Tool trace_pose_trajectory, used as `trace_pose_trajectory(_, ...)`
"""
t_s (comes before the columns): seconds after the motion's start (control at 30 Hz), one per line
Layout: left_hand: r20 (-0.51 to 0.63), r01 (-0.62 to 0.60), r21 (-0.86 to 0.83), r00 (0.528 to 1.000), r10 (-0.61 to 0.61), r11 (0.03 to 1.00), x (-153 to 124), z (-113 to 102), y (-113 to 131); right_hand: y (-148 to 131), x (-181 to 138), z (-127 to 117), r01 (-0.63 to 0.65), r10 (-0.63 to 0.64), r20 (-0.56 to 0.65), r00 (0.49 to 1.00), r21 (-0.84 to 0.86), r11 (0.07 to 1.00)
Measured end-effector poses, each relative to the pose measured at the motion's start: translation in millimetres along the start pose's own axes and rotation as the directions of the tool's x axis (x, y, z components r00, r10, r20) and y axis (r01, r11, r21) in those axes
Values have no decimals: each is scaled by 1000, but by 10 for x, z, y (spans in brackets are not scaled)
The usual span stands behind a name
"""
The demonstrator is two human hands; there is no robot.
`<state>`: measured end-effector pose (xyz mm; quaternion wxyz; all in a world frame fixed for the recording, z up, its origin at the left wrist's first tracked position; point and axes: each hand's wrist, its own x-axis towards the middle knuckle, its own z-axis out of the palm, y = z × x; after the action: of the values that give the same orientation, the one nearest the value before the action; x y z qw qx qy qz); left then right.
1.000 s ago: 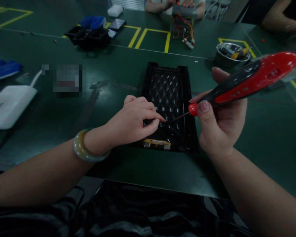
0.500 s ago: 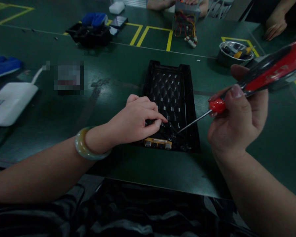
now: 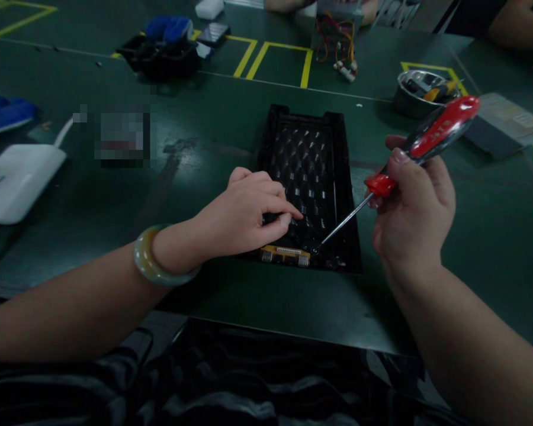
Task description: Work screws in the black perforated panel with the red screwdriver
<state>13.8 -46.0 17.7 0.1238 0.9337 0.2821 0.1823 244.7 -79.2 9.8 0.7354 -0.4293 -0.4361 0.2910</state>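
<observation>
A black plastic casing (image 3: 308, 148) with a diamond-patterned inside lies open on the dark green table (image 3: 204, 160). A small yellow circuit board (image 3: 285, 255) sits at its near end. My left hand (image 3: 244, 216) rests on the casing's near left part, thumb and forefinger pinched together over something too small to name. My right hand (image 3: 411, 216) grips a red and black screwdriver (image 3: 420, 148). Its metal tip points down into the casing beside the yellow board.
A white box (image 3: 15, 180) and blue cloth (image 3: 4, 112) lie at the left. A black tray with blue items (image 3: 162, 50) stands at the back. A metal bowl with tools (image 3: 420, 92) sits at the back right, near a grey booklet (image 3: 504, 124). Other people's arms show at the far edge.
My right hand has drawn back to the right and tilted the screwdriver, lowering its tip from beside my left fingertips to the casing's near end by the yellow board. My left hand has hardly moved.
</observation>
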Motion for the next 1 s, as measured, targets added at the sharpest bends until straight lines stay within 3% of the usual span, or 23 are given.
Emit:
trace_pose_trajectory(0.27,-9,-26,-24,1000,26,999,-3,-10,-3,36,17,-11,33,-33,2,999,-15,999)
trace_pose_trajectory(0.57,90,-265,-83,958,272,961,-22,-67,83,19,-16,13,161,-161,38,986,5,987)
trace_pose_trajectory(0.77,97,-283,-78,952,290,956,-24,-53,77,-18,-55,56,291,-289,52,956,-36,956)
trace_pose_trajectory(1.0,99,-293,-78,949,300,953,-24,-57,74,-208,-123,106,296,-290,148,945,-20,955)
